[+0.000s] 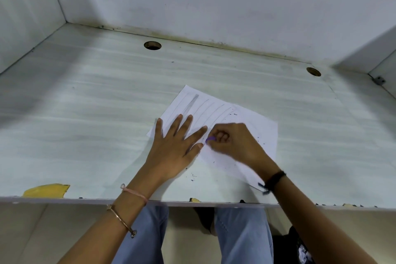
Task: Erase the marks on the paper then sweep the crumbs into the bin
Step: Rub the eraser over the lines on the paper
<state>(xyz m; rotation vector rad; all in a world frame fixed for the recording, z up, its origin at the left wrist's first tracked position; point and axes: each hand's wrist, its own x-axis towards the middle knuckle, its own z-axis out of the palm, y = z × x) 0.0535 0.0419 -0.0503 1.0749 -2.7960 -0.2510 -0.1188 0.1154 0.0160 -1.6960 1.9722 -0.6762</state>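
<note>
Pinning paper (252, 122) flat with wide left grip (175, 146), against dragging. Pinching eraser (210, 139) (purple) in right grip (233, 141), rubbing at marks (191, 104).

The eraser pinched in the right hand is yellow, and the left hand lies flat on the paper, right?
Not quite: the eraser is purple, not yellow, as the head view shows. The right hand does pinch it, and the left hand lies flat on the paper.

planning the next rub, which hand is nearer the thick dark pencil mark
Left. The left hand lies flat, just short of the mark; the right hand, gripping the eraser, is farther right.
</note>
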